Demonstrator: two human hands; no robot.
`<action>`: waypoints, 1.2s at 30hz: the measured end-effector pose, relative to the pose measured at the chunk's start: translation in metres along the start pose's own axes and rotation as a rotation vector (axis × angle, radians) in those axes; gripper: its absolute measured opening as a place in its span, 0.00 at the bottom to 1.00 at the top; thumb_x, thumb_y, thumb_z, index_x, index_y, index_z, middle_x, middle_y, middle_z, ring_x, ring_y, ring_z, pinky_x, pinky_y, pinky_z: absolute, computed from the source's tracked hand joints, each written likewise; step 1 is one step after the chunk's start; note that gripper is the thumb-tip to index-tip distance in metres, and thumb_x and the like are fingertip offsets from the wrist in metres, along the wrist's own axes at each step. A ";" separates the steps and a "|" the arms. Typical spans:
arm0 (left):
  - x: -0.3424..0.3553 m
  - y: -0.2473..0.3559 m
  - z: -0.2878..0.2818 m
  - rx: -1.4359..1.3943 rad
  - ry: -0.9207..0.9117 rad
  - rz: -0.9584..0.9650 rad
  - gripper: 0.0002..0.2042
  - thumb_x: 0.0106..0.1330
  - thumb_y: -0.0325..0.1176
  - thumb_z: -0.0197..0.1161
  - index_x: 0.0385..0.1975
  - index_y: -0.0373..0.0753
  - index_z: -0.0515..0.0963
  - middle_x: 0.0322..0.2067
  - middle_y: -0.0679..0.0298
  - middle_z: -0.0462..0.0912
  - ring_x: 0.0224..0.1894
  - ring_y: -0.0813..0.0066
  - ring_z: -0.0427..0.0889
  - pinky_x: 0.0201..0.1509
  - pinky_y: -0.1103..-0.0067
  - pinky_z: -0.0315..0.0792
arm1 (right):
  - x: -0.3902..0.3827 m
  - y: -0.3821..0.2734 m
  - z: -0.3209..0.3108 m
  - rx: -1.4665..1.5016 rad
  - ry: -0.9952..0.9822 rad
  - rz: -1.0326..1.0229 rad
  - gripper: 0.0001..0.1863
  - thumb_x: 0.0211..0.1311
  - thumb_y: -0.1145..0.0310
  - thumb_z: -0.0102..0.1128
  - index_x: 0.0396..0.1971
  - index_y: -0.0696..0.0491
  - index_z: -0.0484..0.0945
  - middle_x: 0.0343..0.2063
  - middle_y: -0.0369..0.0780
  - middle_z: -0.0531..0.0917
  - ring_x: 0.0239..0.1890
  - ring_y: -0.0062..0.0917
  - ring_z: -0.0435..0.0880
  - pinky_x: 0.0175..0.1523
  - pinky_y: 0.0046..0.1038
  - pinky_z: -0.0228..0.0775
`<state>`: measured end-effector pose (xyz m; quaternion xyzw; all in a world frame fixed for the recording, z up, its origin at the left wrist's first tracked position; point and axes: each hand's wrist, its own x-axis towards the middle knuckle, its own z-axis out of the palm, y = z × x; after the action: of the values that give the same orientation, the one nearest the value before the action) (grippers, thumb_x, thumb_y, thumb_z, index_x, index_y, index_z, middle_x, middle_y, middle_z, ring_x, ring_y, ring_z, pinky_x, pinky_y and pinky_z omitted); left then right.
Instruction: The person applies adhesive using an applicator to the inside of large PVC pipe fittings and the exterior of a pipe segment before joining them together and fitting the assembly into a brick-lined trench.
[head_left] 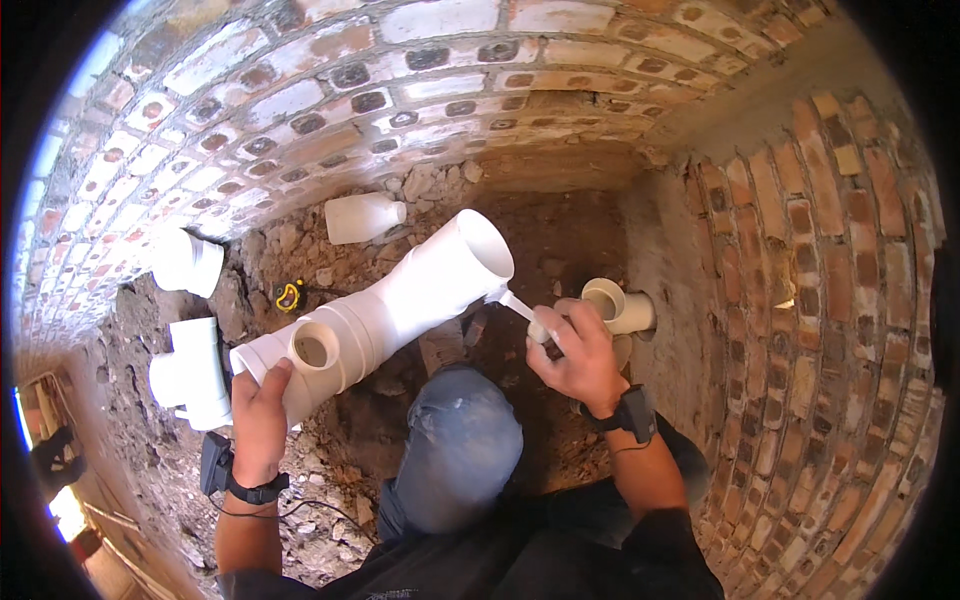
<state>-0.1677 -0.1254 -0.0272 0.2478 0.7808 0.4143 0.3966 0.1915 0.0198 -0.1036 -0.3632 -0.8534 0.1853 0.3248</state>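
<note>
A white plastic pipe with a branched fitting [400,300] lies slantwise in front of me, its wide open end pointing up and to the right. My left hand [262,415] grips the lower-left end of it, thumb beside the round side opening. Closed fingers of my right hand [580,358] hold a small white applicator [517,304] by its rounded end. The applicator's narrow tip meets the lower rim of the pipe's wide end; whether it is inside or only against the rim, I cannot tell.
Brick walls [800,300] rise ahead and at right. A cream pipe fitting [632,312] juts from the right wall's base. On the rubble at left are a white bottle [360,219], a yellow-and-black tape measure [289,295] and white pipe fittings [200,375]. My knee [462,445] is below the pipe.
</note>
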 end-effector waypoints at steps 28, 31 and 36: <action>-0.024 0.031 0.010 0.052 -0.044 0.066 0.16 0.69 0.32 0.60 0.52 0.29 0.73 0.45 0.58 0.81 0.46 0.72 0.79 0.51 0.74 0.73 | -0.015 0.100 0.010 0.962 0.219 0.922 0.17 0.61 0.72 0.63 0.49 0.62 0.81 0.31 0.33 0.80 0.32 0.15 0.74 0.39 0.20 0.68; -0.026 0.033 0.011 0.239 -0.108 0.158 0.16 0.70 0.33 0.59 0.51 0.27 0.74 0.45 0.56 0.81 0.46 0.71 0.79 0.52 0.75 0.72 | 0.006 0.106 -0.001 0.894 0.155 0.776 0.17 0.61 0.72 0.64 0.49 0.61 0.81 0.30 0.32 0.81 0.30 0.15 0.72 0.36 0.22 0.67; -0.029 0.044 0.025 0.301 -0.106 0.273 0.17 0.71 0.36 0.61 0.49 0.27 0.76 0.42 0.56 0.82 0.42 0.73 0.79 0.48 0.75 0.73 | 0.043 0.074 -0.032 0.560 -0.022 0.466 0.17 0.55 0.75 0.66 0.47 0.59 0.82 0.30 0.34 0.80 0.30 0.18 0.74 0.36 0.24 0.68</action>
<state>-0.1284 -0.1115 0.0130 0.4290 0.7711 0.3294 0.3360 0.2281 0.1037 -0.1038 -0.4431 -0.6673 0.4847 0.3515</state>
